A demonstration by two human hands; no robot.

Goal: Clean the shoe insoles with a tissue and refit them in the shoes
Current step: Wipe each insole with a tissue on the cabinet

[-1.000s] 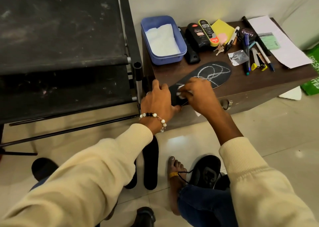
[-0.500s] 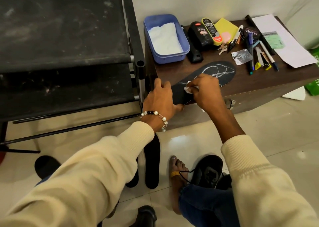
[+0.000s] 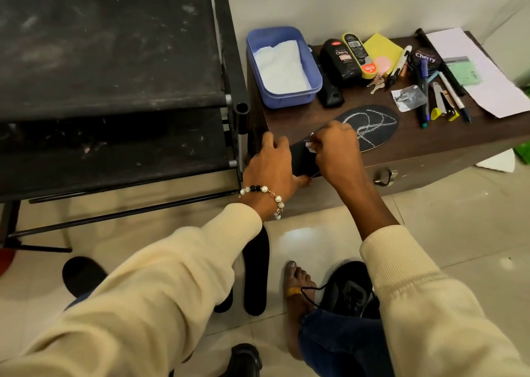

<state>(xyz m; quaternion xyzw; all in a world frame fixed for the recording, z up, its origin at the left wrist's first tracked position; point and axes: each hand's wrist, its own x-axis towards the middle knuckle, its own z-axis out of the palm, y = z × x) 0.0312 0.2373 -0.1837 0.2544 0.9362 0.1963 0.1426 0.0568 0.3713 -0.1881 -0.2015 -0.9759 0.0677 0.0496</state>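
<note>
My right hand (image 3: 335, 150), pinching the tissue (image 3: 310, 146), had slid from the heel toward mid-insole (image 3: 370, 125), at twelve o'clock of me on the cabinet (image 3: 459, 144). Left hand (image 3: 272, 167) kept clamping the heel end. Heel likely wiped; forefoot remained.

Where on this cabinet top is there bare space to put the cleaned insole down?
Bare wood shows between the blue tub and the insole, and along the front edge right of the insole, below the pens. The back strip is crowded with polish bottles, keys and papers.
</note>
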